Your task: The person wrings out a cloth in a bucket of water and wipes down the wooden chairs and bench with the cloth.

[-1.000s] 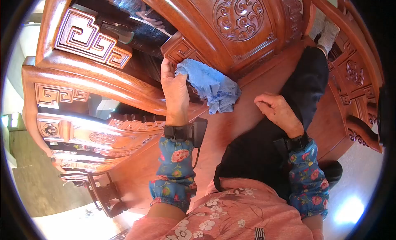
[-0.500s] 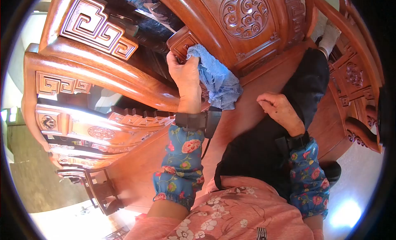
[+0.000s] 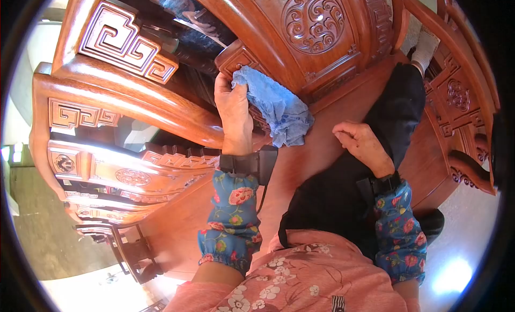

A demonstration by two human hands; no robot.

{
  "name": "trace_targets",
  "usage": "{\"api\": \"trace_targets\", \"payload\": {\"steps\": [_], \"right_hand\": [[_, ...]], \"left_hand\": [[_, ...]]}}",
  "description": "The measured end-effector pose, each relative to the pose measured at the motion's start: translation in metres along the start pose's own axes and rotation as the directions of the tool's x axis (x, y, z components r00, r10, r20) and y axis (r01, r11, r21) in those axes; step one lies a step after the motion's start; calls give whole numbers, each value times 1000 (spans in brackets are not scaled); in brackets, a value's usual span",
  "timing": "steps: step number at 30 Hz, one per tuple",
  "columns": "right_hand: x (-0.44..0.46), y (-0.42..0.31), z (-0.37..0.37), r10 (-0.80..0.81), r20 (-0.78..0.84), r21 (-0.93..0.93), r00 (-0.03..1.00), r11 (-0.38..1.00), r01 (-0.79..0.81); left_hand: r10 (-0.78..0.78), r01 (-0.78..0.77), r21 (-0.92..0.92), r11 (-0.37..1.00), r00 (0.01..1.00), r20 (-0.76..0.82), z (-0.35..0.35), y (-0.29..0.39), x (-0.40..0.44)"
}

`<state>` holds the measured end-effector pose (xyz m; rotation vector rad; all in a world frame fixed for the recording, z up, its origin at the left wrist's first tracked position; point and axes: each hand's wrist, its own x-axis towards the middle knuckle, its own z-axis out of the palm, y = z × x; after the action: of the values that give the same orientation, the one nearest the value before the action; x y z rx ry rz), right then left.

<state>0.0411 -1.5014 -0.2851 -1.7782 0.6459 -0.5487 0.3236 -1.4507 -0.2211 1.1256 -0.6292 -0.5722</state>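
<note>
My left hand [image 3: 233,108] is closed on a blue cloth [image 3: 279,105], pinching it by its upper left corner. The rest of the cloth hangs in folds down to the right, over the wood. Fingers and cloth are at a small carved block [image 3: 238,57] on the carved wooden backrest; the fingertips are partly hidden behind it. My right hand [image 3: 366,146] is held above my dark trouser leg with its fingers curled in. Nothing shows between those fingers, though their inner side is turned away.
Reddish-brown carved wood surrounds me: a panel with a round scroll carving [image 3: 314,22], a thick polished rail [image 3: 139,105] and a fretwork piece [image 3: 120,38]. A flat wooden seat [image 3: 188,226] lies below. Curved armrest parts [image 3: 469,170] stand at the right.
My left hand has moved slightly down and left along the carved block, and the cloth's upper end has shifted with it. My right hand has stayed nearly still.
</note>
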Motion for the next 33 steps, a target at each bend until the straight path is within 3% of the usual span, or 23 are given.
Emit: {"api": "trace_targets", "payload": {"steps": [3, 5, 6, 8, 9, 11, 12, 14, 15, 17, 24, 27, 31, 33], "right_hand": [[1, 0, 0, -6, -7, -3, 1000, 1000, 6], [0, -2, 0, -6, -8, -2, 1000, 1000, 6], [0, -3, -1, -5, -11, -1, 1000, 1000, 5], [0, -2, -2, -28, -16, 20, 999, 999, 29], [0, -1, -1, -43, -27, 40, 999, 998, 44], [-1, -2, -2, -40, -28, 53, 999, 998, 42], [-3, -2, -2, -31, -26, 57, 999, 998, 32], [-4, -3, -4, -42, -24, 55, 999, 998, 43], [-5, -3, -5, -49, -22, 49, 999, 998, 50], [-6, -5, -6, -57, -30, 62, 998, 996, 58], [-7, -1, -2, -58, -14, 53, 998, 997, 59], [-6, -2, -2, -61, -16, 33, 998, 998, 62], [-6, 0, 0, -22, -47, 38, 999, 999, 24], [-3, 2, 0, -57, -51, 40, 997, 997, 59]], "left_hand": [[-57, 60, 50, 997, 997, -54, 9, 10, 0], [51, 9, 293, 956, 979, -197, 16, 19, 0], [57, 4, 296, 955, 978, -199, 10, 15, 3], [195, -4, 680, 733, 960, -203, -1, 11, 8], [204, -11, 687, 727, 958, -200, 0, 14, 8], [-143, 292, 467, 834, 933, -329, 4, 21, 5], [-139, 291, 474, 831, 934, -329, 1, 21, 5], [-423, 444, 234, 865, 896, -136, -3, 23, 8], [-418, 439, 240, 866, 899, -135, -1, 24, 9], [-561, 591, 139, 795, 802, -204, 4, 27, 13], [-678, 690, 214, 692, 722, -136, 0, 36, 24], [-493, 510, 226, 830, 860, -129, 4, 25, 16], [-337, 336, 112, 935, 941, -4, -14, -2, 21], [-318, 320, 71, 945, 947, -39, -10, 4, 9]]}}
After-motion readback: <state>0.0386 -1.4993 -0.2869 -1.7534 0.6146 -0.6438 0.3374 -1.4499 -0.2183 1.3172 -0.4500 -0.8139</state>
